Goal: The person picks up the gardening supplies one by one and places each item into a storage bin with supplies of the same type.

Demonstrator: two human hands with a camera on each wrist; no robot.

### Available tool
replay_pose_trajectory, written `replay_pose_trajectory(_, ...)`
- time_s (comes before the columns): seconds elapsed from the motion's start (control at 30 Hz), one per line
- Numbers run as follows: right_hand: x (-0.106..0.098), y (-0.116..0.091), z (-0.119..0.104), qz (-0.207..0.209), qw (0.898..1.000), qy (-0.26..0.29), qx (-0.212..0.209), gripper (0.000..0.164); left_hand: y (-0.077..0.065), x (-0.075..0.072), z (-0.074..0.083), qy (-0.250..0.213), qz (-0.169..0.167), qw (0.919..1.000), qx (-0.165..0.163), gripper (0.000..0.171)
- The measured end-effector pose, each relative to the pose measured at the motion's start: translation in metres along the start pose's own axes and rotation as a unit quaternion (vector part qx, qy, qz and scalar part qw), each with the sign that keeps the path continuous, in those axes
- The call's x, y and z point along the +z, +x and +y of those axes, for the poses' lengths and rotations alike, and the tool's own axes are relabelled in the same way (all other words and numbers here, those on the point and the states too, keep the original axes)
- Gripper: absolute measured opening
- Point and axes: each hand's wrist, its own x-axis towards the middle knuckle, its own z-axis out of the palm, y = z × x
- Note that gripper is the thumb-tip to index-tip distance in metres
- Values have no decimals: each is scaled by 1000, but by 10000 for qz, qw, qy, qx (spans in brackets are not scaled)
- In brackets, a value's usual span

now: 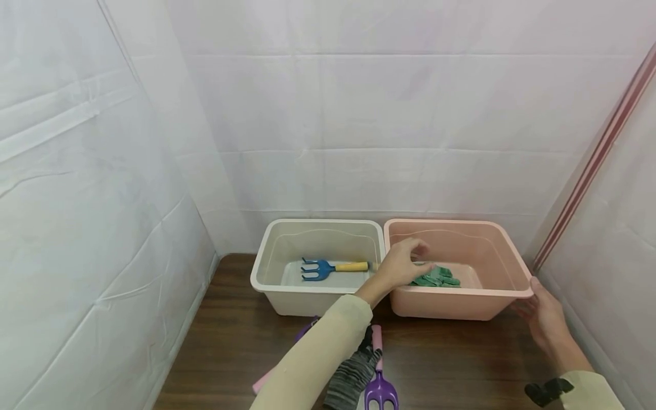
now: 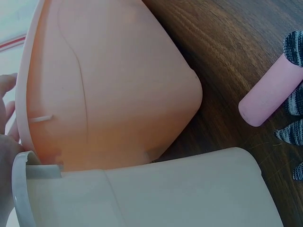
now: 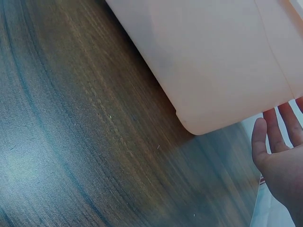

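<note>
My left hand (image 1: 401,263) is over the near left part of the pink plastic bin (image 1: 463,303), thumb and fingers apart with nothing between them. Just below it, a crumpled green cloth item (image 1: 441,277), perhaps gloves, lies on the bin's floor. At the bin's right end my right hand (image 1: 545,319) holds the rim. The right wrist view shows several fingers (image 3: 259,137) reaching up along that end wall; the thumb is hidden there. To the left, touching or nearly touching, stands a white bin (image 1: 307,302) with a blue hand fork (image 1: 323,269) with a yellow handle inside.
On the dark wood table (image 1: 230,336), in front of the bins, lie dark striped knit gloves (image 1: 351,376) and a purple hand fork (image 1: 380,390) with a pink handle. Another pink-handled tool (image 1: 262,381) is mostly behind my left sleeve. White sheeting (image 1: 369,114) surrounds the table.
</note>
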Motion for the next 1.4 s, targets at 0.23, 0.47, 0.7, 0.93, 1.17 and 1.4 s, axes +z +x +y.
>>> replay_pose_trajectory(0.23,6,-2,1,74,9998,-188,78,71,-1,-2,-2,91,-44,9999,-64,45)
replay_pose_trajectory(0.47,11,0,-2,95,9993,-333,150,71,-2,-4,-3,-44,6,10000,-57,45)
replay_pose_trajectory(0.7,11,3,-2,85,9995,-298,95,69,1,-6,-3,-23,23,10000,-90,42)
replay_pose_trajectory(0.93,5,1,-1,55,9999,-84,98,71,1,-1,-2,-84,87,9997,-235,40)
replay_pose_trajectory(1.17,2,-2,-6,97,9998,-118,118,70,3,-1,2,-708,340,9964,-308,33)
replay_pose_trajectory(1.4,-1,-3,-4,23,9999,-72,82,72,3,-6,6,-1008,411,9941,-39,24)
